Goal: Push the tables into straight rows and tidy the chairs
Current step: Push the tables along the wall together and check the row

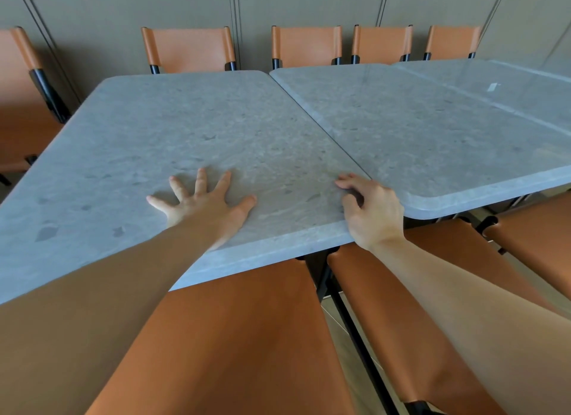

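A grey stone-topped table (173, 130) stands in front of me, its right edge touching a second grey table (432, 130); a third table (509, 84) follows at the far right. My left hand (204, 204) lies flat on the near table with fingers spread. My right hand (370, 210) rests on that table's near right corner, its fingers curled on the top by the seam. The near table's front edge sits closer to me than the second table's front edge. Orange leather chairs (241, 337) stand just under the near edge.
Several orange chairs (188, 48) line the far side against a beige panelled wall (123, 13). Another orange chair (21, 105) stands at the left end. More orange chairs (531, 229) sit on my side to the right.
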A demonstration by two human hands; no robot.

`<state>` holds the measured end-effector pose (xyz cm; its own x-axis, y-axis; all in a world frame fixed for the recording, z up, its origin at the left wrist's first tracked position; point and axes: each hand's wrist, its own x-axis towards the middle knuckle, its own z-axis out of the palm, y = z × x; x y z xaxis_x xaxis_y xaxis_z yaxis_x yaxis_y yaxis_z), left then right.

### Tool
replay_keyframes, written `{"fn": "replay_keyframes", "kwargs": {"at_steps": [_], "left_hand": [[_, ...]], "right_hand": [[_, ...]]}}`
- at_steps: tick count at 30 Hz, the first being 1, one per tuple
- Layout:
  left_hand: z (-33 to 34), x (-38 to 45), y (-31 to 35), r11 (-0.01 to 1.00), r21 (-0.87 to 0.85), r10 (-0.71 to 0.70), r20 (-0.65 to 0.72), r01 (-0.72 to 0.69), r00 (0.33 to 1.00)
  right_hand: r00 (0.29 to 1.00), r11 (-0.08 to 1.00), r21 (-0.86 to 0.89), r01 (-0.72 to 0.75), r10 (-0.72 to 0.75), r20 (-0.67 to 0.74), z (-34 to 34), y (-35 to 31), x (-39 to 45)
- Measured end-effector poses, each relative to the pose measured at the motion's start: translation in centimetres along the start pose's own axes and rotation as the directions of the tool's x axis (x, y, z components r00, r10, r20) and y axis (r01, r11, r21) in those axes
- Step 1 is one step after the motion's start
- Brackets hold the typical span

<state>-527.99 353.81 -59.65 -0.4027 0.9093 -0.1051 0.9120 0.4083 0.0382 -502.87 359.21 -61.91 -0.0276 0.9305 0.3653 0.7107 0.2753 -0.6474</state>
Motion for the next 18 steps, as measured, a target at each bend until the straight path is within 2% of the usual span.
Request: {"fn": "replay_keyframes", "kwargs": {"at_steps": [18], "left_hand": [[0.0, 1.5, 0.0, 1.0, -0.011, -0.001, -0.005, 0.001, 1.0]], "right_hand": [[0.999, 0.999, -0.033, 0.005, -0.004, 0.034, 0.8, 0.2, 1.1]]}}
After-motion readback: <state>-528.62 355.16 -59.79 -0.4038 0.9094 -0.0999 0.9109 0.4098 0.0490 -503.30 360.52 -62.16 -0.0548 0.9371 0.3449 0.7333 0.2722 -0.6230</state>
